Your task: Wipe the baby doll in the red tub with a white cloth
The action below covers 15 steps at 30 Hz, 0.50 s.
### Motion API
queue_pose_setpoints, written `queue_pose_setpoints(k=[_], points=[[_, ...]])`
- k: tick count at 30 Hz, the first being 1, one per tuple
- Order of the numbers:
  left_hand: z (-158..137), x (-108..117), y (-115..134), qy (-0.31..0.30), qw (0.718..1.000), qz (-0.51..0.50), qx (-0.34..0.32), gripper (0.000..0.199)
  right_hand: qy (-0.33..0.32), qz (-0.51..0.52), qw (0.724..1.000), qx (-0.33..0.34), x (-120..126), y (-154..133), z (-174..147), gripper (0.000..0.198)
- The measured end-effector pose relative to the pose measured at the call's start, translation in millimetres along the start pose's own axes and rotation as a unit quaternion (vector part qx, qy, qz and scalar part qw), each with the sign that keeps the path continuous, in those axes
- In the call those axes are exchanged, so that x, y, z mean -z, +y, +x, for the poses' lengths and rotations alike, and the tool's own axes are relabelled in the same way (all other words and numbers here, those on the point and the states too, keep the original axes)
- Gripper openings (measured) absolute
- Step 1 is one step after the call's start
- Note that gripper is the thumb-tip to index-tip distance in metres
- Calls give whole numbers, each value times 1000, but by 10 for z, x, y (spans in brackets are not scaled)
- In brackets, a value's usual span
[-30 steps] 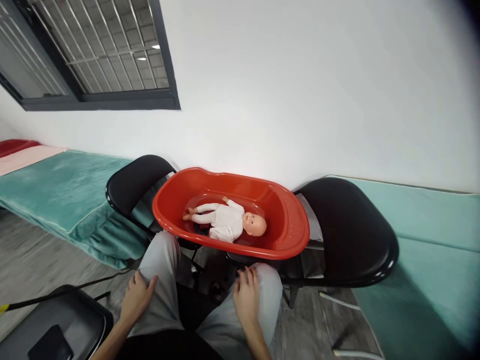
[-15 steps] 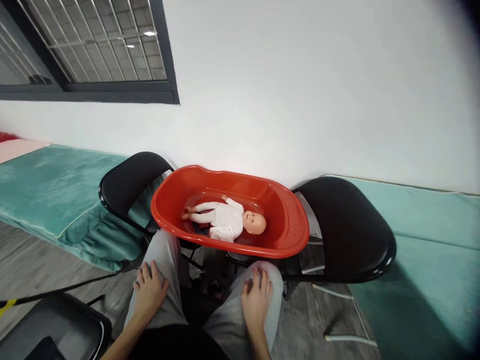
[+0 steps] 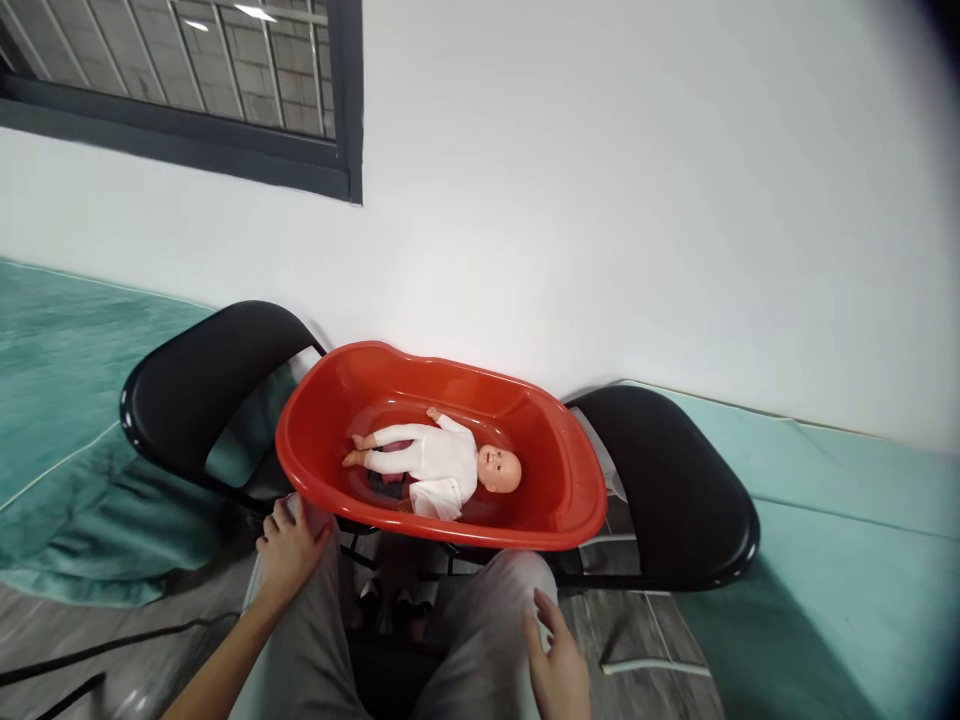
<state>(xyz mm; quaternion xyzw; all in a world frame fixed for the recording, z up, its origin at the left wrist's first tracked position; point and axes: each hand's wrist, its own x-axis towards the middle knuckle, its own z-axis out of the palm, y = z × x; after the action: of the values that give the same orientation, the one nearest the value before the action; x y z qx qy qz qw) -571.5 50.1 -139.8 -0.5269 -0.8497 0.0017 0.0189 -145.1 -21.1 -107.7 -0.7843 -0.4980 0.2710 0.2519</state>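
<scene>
A red baby bathtub point(image 3: 562, 500) rests across black folding chairs in front of my knees. Inside it a baby doll point(image 3: 442, 460) in white clothes lies on its back, head to the right and feet to the left. A small dark item under its legs is too hidden to name. On my left knee, just below the tub's rim, lies my left hand point(image 3: 291, 550), fingers spread and holding nothing. My right hand point(image 3: 555, 655) is beside my right knee, fingers apart and nothing in them; I cannot tell whether it touches the leg.
One black folding chair point(image 3: 217, 380) stands left of the tub and another black chair point(image 3: 667, 480) stands right. Green-covered beds point(image 3: 847, 500) line the white wall point(image 3: 600, 200) on both sides. A barred window point(image 3: 225, 70) is at the upper left. A dark strap point(image 3: 112, 645) crosses the floor at lower left.
My right hand has lifted off the top of my right knee and shifted right and down. My left hand has slid forward toward the tub. The view has moved closer; the doll is unmoved.
</scene>
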Motion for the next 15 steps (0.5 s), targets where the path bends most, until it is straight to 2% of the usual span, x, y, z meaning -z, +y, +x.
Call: queue_pose_setpoints(k=[2,4,6,8,10,12,14,15], points=[[162,0,-69,-38,999,-30,-3,71,24,49,997,61,165,-507,14,63],[251,-28,-135,-57,997,-53,-5,68,6,64,989,135,213,-1089,131,53],[276,-75,-183,-55,996,-76,0,68,-31,35,980,192,102,-1631,372,45],[270,-124,-212,-50,994,-98,6,66,-85,-43,970,225,-159,-2048,697,40],[262,-158,-231,-47,992,-116,9,65,-147,-167,936,274,-513,-2306,1037,41],[265,-172,-255,-56,990,-129,13,65,-219,-321,871,300,-887,-2415,1325,50],[281,-176,-291,-72,988,-137,16,64,-262,-391,831,296,-1215,-2411,1523,55],[293,-179,-313,-80,987,-140,19,63,-273,-409,820,291,-1350,-2382,1585,54]])
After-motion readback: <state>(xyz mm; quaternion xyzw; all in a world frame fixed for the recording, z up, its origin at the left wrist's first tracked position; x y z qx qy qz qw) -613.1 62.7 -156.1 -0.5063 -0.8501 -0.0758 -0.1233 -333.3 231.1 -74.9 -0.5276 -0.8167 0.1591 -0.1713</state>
